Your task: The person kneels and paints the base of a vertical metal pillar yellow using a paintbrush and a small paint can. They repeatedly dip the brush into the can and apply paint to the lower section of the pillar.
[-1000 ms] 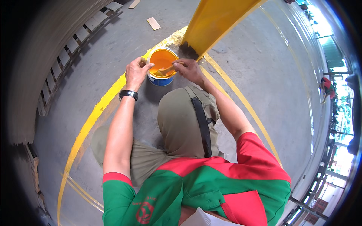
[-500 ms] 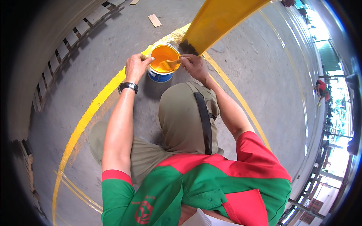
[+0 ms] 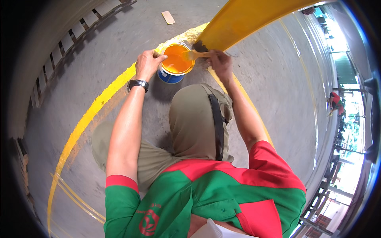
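A blue paint can (image 3: 170, 78) holding orange-yellow paint (image 3: 176, 60) stands on the concrete floor before my knees. My left hand (image 3: 150, 64) is closed on the can's left rim, thumb toward the opening. A black watch circles that wrist. My right hand (image 3: 220, 63), a little blurred, grips a paintbrush (image 3: 199, 54) by its handle, to the right of the can. The brush lies nearly level, its yellow-coated bristles over the can's right rim. Whether they touch the rim, I cannot tell.
Just beyond the can, a yellow column (image 3: 248, 20) meets the floor at a dark, rough base. Yellow painted lines (image 3: 93, 109) curve across the floor. A small flat board (image 3: 168, 17) lies farther off. Wooden slats (image 3: 61, 47) line the far left; another person (image 3: 336, 104) is far right.
My right hand has drawn the brush up and to the right, from inside the can to its right rim. My left hand stays at the can's left rim.
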{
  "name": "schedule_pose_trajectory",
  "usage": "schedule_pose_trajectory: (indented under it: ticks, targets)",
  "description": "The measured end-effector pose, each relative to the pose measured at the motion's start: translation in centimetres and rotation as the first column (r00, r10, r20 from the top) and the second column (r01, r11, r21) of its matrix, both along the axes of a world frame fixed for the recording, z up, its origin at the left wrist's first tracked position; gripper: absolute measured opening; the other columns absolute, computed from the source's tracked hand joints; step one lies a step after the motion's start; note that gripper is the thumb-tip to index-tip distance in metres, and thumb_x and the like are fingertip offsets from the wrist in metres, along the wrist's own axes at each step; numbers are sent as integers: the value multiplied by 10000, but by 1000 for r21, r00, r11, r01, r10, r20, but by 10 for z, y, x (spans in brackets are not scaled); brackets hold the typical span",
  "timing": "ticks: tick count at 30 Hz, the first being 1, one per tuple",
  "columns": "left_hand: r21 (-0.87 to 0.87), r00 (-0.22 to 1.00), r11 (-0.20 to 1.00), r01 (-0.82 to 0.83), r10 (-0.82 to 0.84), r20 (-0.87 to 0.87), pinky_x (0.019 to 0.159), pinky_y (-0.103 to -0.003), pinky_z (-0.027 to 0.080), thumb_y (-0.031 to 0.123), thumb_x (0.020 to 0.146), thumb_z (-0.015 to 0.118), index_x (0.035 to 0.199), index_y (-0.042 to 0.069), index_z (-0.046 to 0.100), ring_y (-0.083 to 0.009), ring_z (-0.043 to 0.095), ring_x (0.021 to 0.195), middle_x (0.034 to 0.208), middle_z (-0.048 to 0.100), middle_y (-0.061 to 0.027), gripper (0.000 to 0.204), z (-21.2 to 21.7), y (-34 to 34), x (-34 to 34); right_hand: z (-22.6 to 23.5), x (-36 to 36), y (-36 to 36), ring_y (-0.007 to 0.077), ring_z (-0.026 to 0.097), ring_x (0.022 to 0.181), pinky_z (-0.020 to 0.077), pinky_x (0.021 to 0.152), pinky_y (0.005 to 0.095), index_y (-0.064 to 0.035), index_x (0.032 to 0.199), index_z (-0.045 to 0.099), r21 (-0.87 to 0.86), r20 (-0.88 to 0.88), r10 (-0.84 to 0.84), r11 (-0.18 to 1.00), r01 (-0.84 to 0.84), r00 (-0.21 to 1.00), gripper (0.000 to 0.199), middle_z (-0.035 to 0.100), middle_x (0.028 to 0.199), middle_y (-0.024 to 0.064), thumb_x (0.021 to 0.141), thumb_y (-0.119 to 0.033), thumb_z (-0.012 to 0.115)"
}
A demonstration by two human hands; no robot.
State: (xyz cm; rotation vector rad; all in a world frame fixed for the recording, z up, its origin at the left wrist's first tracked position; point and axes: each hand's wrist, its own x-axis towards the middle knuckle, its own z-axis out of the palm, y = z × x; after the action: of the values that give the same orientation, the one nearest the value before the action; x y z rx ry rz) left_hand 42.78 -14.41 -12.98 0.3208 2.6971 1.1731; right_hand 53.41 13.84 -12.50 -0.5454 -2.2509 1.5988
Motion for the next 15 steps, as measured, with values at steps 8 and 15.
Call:
schedule_pose_trajectory:
  ticks: [8,15]
  targets:
    - [58,1000,998,-7,8,-24,799,-443,586,412,849,851,983,38,820,-351,773,861,906,787,-195,399,-11,-2,-7,14,-26,73,283,774,785,586,698,393,28,1103,717,753,-156,124,657,37,980,269,786,920,177,1006,-217,667]
    - [11,1000,1000,8,-8,-5,839,-414,587,459,869,825,1039,13,812,-324,777,912,971,794,-196,477,-15,-9,-11,3,-84,79,368,728,775,577,669,440,-38,1068,677,999,48,164,1,-48,985,190,737,991,164,969,-200,672]
